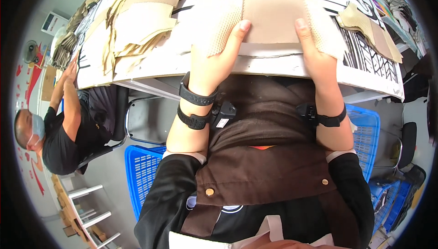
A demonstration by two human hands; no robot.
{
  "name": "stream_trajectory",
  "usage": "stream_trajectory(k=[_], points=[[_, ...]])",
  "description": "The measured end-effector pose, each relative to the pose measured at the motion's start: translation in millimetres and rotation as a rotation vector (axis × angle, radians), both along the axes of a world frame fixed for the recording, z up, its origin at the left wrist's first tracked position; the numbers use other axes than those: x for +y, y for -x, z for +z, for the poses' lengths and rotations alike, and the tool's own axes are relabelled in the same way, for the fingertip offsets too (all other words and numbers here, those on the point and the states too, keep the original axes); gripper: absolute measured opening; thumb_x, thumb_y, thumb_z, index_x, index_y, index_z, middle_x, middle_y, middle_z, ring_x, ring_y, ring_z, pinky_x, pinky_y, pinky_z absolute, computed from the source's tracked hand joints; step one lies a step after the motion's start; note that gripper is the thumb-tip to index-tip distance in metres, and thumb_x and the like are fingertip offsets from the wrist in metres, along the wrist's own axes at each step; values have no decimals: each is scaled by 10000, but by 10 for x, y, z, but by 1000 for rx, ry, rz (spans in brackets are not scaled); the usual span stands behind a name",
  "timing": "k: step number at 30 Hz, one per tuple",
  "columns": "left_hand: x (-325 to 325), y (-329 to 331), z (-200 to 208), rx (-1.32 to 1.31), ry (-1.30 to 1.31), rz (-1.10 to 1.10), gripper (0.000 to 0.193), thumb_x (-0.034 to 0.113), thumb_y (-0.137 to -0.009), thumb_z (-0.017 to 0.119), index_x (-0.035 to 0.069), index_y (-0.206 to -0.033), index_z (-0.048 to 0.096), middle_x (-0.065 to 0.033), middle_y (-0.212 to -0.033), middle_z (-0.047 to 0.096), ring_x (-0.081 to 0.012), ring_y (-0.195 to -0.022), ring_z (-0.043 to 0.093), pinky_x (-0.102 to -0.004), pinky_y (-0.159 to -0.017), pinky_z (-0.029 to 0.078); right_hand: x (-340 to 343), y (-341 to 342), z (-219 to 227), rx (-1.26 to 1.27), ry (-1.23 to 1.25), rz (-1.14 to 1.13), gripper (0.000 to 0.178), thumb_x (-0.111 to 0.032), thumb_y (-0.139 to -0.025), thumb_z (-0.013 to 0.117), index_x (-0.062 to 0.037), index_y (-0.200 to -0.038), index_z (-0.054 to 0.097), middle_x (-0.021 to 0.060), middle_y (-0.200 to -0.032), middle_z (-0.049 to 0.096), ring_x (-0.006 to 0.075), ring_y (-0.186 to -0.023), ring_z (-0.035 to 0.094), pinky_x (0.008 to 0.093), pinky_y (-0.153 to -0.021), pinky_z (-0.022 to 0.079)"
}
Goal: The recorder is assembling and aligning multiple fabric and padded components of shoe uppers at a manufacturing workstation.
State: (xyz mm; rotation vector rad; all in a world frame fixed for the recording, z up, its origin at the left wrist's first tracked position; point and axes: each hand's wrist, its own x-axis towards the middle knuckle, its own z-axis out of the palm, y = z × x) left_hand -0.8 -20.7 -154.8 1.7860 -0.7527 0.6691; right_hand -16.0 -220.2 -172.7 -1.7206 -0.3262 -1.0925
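Between my hands is a beige fabric piece (pixel 273 14), with a smooth tan panel in the middle and cream honeycomb mesh along both sides. It lies over the front part of the table (pixel 178 64). My left hand (pixel 221 59) grips its near left side, thumb on top at the panel's edge and fingers hidden underneath. On the near right side, my right hand (pixel 317 55) holds it the same way, thumb pointing away from me. A pile of similar beige pieces (pixel 143 23) is to the left. More cut pieces (pixel 372 34) lie at the right table edge.
Blue plastic baskets stand below the table, one at my left (pixel 141 171) and one at my right (pixel 365 130). A masked person (pixel 68 130) sits at the far left, hands at the table's edge. A chair (pixel 146 116) stands between us.
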Motion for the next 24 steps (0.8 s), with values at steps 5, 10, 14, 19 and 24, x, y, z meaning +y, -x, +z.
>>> stream_trajectory(k=[5,10,14,19,24], points=[[19,-4,-210,154,29,8,174,120,-824,654,-21,-924,641,-107,-799,652,-218,-708,607,-297,-680,473,46,66,-151,138,110,40,291,-96,-789,689,45,-1033,614,136,-962,645,235,-892,606,313,-817,465],[50,50,-257,196,4,43,170,121,-806,672,-21,-898,655,-112,-768,659,-215,-683,616,-299,-665,479,59,153,-161,228,208,-1,301,-116,-765,696,34,-1013,617,135,-931,644,244,-864,607,318,-793,469],[39,33,-322,137,-60,59,161,128,-792,682,-14,-866,670,-118,-744,666,-228,-661,630,-307,-645,484,44,139,-186,250,339,-64,320,-119,-742,711,40,-1005,620,128,-945,647,231,-861,608,318,-797,467],[48,23,-312,112,-113,111,157,125,-807,664,-5,-894,674,-123,-782,670,-231,-706,638,-298,-667,483,32,110,-166,192,335,-76,293,-110,-754,718,62,-973,627,115,-932,658,203,-844,618,301,-795,471],[42,47,-382,203,116,121,174,147,-859,626,-5,-929,673,-105,-805,668,-187,-739,624,-299,-680,475,7,189,-125,22,43,139,205,-54,-776,695,61,-934,634,91,-851,662,172,-747,620,274,-750,484]])
